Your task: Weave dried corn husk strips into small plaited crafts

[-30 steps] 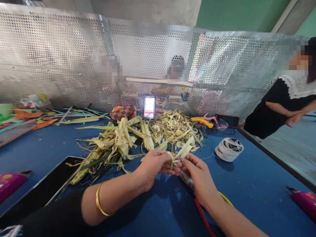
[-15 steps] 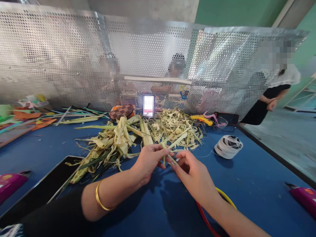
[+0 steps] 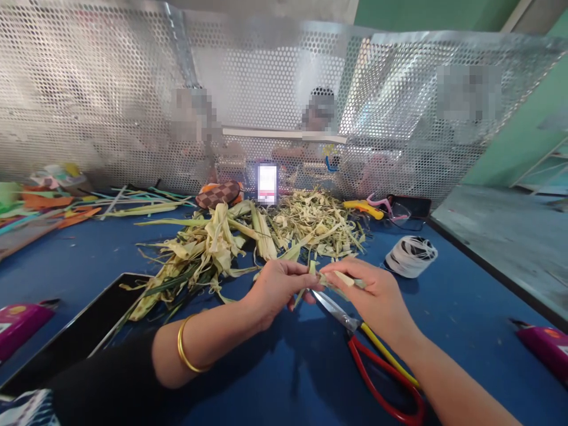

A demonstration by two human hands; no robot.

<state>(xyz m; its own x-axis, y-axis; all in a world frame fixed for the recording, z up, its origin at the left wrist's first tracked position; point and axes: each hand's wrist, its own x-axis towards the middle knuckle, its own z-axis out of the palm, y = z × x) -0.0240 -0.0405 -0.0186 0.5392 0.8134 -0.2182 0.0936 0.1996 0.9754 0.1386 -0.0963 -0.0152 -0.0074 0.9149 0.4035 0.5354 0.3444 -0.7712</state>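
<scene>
Strips of pale green corn husk (image 3: pixel 312 267) cross between my two hands above the blue table. My left hand (image 3: pixel 280 285) pinches them between thumb and fingers, some ends sticking up and others hanging below. My right hand (image 3: pixel 364 289) is closed on a husk strip (image 3: pixel 343 278) whose pale end shows over the fingers. Below my right hand lie scissors (image 3: pixel 355 326) with one red and one yellow handle, blades pointing toward my left hand. Just past my hands are a pile of long husk leaves (image 3: pixel 217 242) and a heap of shredded husk (image 3: pixel 317 222).
A spool of white thread (image 3: pixel 411 257) stands at the right. Behind the heaps are a lit phone (image 3: pixel 267 183), a checkered pouch (image 3: pixel 218 195) and a yellow-handled tool (image 3: pixel 362 208). A black tray (image 3: pixel 84 322) lies left. A perforated metal screen (image 3: pixel 266 77) closes off the back.
My right hand has moved right and now grips a strip, its fingers more closed. The scissors, mostly covered before, show beneath it. The person at the right has shifted left behind the screen.
</scene>
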